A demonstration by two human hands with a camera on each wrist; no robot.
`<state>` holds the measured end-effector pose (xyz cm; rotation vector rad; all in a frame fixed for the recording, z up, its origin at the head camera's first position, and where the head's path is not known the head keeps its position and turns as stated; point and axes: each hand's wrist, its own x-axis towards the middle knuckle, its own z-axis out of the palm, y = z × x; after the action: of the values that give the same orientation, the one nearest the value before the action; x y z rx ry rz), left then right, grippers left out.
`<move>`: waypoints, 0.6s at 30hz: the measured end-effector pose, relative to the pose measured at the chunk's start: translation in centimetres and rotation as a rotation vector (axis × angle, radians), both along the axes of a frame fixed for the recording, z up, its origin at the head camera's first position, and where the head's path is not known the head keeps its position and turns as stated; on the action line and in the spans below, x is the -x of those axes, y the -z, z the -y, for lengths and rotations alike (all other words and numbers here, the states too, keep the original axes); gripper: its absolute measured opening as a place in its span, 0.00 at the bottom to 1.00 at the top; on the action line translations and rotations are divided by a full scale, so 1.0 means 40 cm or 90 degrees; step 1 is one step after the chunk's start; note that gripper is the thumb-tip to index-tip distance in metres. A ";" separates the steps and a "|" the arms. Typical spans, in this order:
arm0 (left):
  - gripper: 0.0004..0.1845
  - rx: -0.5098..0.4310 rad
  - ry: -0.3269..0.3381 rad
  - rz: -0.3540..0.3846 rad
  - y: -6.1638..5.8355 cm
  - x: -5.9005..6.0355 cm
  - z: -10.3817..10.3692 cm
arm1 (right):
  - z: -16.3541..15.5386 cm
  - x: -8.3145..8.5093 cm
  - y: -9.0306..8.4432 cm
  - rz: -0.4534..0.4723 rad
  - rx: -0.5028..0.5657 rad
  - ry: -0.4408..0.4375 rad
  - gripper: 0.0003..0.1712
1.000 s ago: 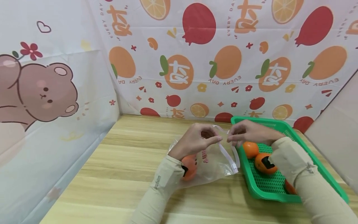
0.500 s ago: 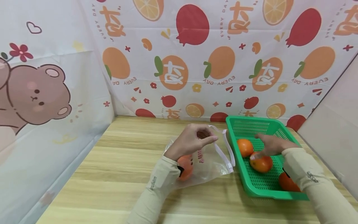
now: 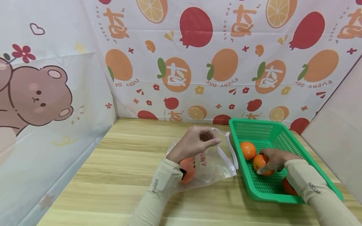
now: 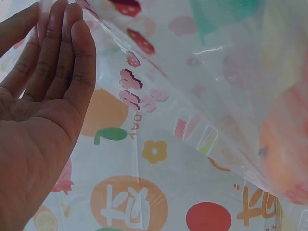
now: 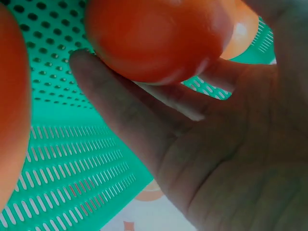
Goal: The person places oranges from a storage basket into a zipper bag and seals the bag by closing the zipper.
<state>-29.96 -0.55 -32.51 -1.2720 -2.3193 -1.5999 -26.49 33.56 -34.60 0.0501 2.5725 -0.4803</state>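
while the wooden worktop (image 3: pixel 118 175) carries everything in front of me, its back and sides are walled by a printed fruit-pattern sheet (image 3: pixel 198 62) and a sheet with a brown bear (image 3: pixel 36 94) on my left. to my right sits a green perforated basket (image 3: pixel 282 194), and just beside its left wall lies a clear zip bag (image 3: pixel 215 166) with a white closure strip. one orange fruit (image 3: pixel 187 169) already lies inside the bag, partly behind my left sleeve.

my left hand (image 3: pixel 195 142) is raised over the bag, thumb and fingers (image 4: pixel 62 57) pinching the bag's upper edge so the mouth stands open toward the basket. my right hand (image 3: pixel 272 158) is down inside the basket, fingers curled around an orange (image 3: pixel 260 161) that touches the mesh floor; the wrist view shows the fingers (image 5: pixel 125 110) wrapped beneath it. another orange (image 3: pixel 248 150) lies just beside it toward the bag, and a third orange (image 3: pixel 287 187) peeks out behind my right forearm near the basket's front edge.
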 end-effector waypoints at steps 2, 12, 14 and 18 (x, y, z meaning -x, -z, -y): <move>0.03 0.004 -0.001 0.006 0.001 -0.001 0.000 | -0.004 -0.001 -0.001 -0.010 0.006 -0.008 0.54; 0.03 0.017 0.007 0.002 0.001 -0.001 -0.009 | -0.027 -0.020 -0.077 -0.183 0.110 -0.070 0.46; 0.03 0.016 0.005 0.003 0.001 -0.002 -0.009 | -0.016 -0.023 -0.094 -0.223 0.132 -0.072 0.44; 0.03 0.017 0.006 0.000 0.002 -0.002 -0.008 | 0.019 -0.025 -0.119 -0.246 0.180 -0.057 0.40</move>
<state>-29.87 -0.24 -32.58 -1.2905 -2.3450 -1.5767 -25.47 32.82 -29.82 -0.2826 2.8314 -0.8882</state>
